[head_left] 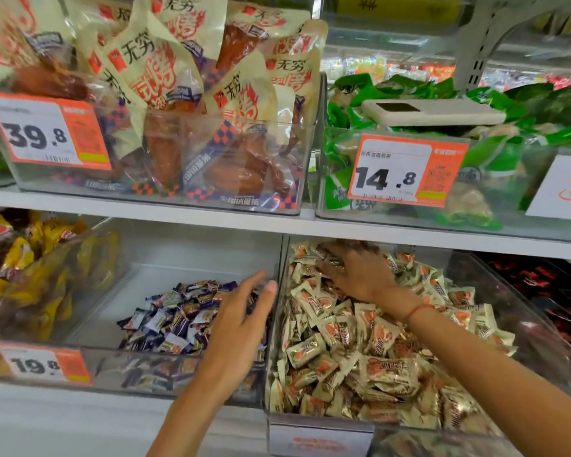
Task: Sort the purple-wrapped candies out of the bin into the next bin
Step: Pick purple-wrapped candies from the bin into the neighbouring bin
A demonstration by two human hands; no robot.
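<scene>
A clear bin (272, 328) on the lower shelf is heaped with cream-and-orange wrapped candies (340, 344). To its left a second clear bin (192, 245) holds a small pile of purple-wrapped candies (175, 315). My right hand (356, 272) lies palm down deep in the cream candies near the bin's back, fingers spread among the wrappers; whether it grips one is hidden. My left hand (241, 321) hovers over the right side of the purple pile, fingers straight, holding nothing. No purple wrapper shows in the cream bin.
Yellow snack bags (30, 268) fill the bin at far left, dark red packs (534, 285) the bin at far right. The shelf above (277, 222) carries bins of chicken packs (165, 103) and green packs (475, 133), with price tags 39.8, 14.8, 19.8.
</scene>
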